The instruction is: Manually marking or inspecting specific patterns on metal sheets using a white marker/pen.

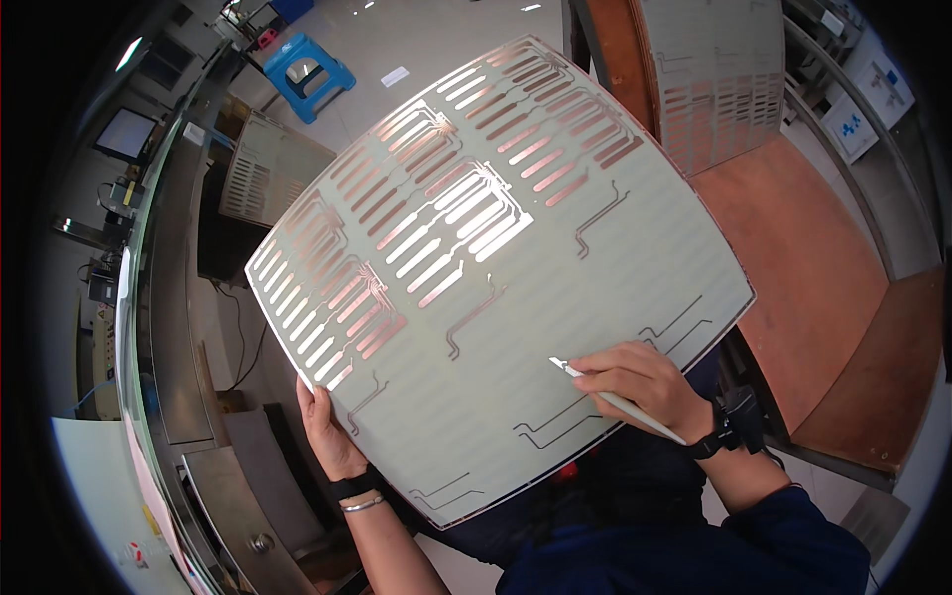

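A large pale green circuit board panel (516, 342) with rows of shiny copper strips and thin traces lies tilted across my lap. My left hand (325, 428) is closed on its left edge, with the thumb on the face and the other fingers mostly hidden beyond the edge. Over the lower right part of the panel, my right hand (645, 382) holds a slim craft knife (640, 413) with a pale handle, pinched like a pen. Its short blade points up and left near the surface; whether it touches cannot be made out.
Similar panels stand at the right (719, 89) on a brown-surfaced rack (793, 238) and at the left (268, 169) beside a metal workbench (174, 367). A blue stool (307, 74) is on the floor beyond my panel. A monitor (126, 133) sits at far left.
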Demonstrator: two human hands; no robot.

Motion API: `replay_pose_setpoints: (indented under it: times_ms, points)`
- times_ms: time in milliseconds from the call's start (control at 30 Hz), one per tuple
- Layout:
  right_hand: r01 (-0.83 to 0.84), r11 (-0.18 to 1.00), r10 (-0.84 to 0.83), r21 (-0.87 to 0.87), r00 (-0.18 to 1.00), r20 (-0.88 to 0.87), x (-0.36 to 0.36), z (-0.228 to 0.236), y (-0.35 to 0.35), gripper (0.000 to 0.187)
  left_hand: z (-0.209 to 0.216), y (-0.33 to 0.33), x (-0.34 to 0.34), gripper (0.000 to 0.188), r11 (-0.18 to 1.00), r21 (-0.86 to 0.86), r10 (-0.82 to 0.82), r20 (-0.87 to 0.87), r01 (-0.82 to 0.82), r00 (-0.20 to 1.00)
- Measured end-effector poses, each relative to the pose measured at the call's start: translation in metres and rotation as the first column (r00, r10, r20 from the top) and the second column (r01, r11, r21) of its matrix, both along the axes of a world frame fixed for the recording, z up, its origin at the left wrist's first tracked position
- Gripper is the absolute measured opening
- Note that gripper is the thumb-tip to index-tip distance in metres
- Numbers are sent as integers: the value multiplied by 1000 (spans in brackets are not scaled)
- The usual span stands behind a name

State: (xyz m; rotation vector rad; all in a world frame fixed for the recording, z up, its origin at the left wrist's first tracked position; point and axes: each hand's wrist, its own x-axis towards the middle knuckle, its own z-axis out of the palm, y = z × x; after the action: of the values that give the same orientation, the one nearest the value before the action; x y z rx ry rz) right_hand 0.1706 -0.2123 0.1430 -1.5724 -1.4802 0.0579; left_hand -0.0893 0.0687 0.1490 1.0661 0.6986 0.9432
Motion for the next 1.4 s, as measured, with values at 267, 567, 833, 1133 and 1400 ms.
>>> replay_pose_setpoints:
  times_ms: [267, 567, 833, 1133, 1400]
  points:
    - [44, 998, -39, 35, 992, -123, 2, 9, 13, 28, 1, -2, -1, 49, 1000, 15, 10, -8, -10, 1000]
    - [83, 994, -79, 76, 996, -52, 13, 12, 50, 29, 2, -4, 1, 51, 1000, 8, 11, 32, -11, 999]
    - [99, 992, -95, 76, 994, -53, 13, 9, 52, 30, 5, -4, 3, 49, 1000, 9, 16, 28, -16, 999]
    - [100, 992, -95, 78, 994, -61, 13, 7, 51, 29, 4, -4, 2, 48, 999, 25, 20, 12, -21, 1000]
    - [130, 988, -123, 86, 989, -77, 14, 9, 49, 29, 5, -5, 3, 48, 1000, 12, 23, 21, -23, 1000]
